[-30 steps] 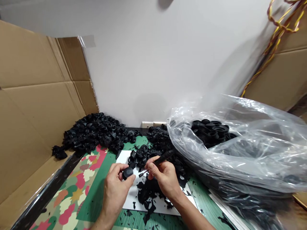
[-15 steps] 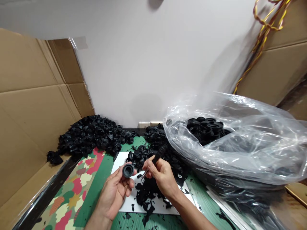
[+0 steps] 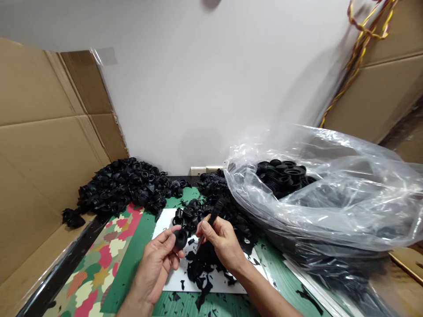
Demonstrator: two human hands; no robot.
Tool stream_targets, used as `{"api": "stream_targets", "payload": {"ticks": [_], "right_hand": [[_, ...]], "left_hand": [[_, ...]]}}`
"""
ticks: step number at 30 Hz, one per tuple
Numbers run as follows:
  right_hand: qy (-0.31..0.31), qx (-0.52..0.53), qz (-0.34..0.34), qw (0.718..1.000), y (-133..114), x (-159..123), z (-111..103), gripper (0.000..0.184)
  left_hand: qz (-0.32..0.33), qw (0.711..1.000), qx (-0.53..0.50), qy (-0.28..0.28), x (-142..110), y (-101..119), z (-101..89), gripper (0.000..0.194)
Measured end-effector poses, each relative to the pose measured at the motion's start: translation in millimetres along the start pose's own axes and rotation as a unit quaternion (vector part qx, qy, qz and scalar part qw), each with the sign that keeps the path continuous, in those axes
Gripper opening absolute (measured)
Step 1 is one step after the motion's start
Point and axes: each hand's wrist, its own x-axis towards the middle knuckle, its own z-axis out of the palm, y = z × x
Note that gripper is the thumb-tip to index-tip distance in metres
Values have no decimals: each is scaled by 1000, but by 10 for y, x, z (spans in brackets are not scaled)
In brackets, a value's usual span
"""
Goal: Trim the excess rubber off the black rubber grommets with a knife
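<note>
My left hand [image 3: 153, 264] holds a small round black rubber part [image 3: 180, 238] between thumb and fingertips. My right hand [image 3: 223, 242] grips a slim black-handled craft knife [image 3: 214, 211], its thin metal tip [image 3: 199, 243] close beside the rubber part. I cannot tell whether the tip touches it. Below both hands, black rubber scraps [image 3: 201, 266] lie on a white sheet [image 3: 218, 285]. A heap of ribbed black rubber parts [image 3: 190, 215] sits just beyond my hands.
A larger heap of black parts [image 3: 122, 187] lies against the cardboard wall [image 3: 42, 132] at left. A clear plastic bag [image 3: 330, 207] holding stacked black parts [image 3: 279, 174] fills the right. Camouflage-patterned mat [image 3: 99, 268] lies at left; twisted yellow-red cable [image 3: 360, 48] hangs top right.
My left hand has turned the rubber part, whose open end faced me earlier and now tilts away. The knife tip stays close to it, and the view has drifted slightly.
</note>
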Motion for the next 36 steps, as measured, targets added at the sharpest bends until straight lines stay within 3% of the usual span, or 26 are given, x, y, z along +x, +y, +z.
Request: {"api": "stream_targets", "payload": {"ticks": [7, 12, 20, 24, 27, 31, 36], "right_hand": [[-13, 50, 68, 996, -35, 26, 22, 33], [-16, -24, 134, 991, 23, 4, 36, 23], [-36, -134, 79, 987, -7, -70, 89, 18], [-16, -198, 76, 977, -18, -88, 121, 15], [-10, -230, 77, 970, -20, -88, 108, 15], [-20, -253, 93, 963, -27, -83, 74, 17], [-53, -201, 119, 971, -22, -65, 49, 9]], "left_hand": [[150, 964, 200, 92, 5, -51, -9, 41], [300, 882, 353, 92, -14, -95, -36, 21], [413, 752, 510, 65, -70, -113, -1, 17], [460, 686, 563, 39, -81, -152, 31, 30], [495, 653, 573, 22, -84, -173, 48, 42], [500, 653, 569, -1, -74, -179, 21, 47], [419, 736, 530, 36, -30, -196, -61, 57]]}}
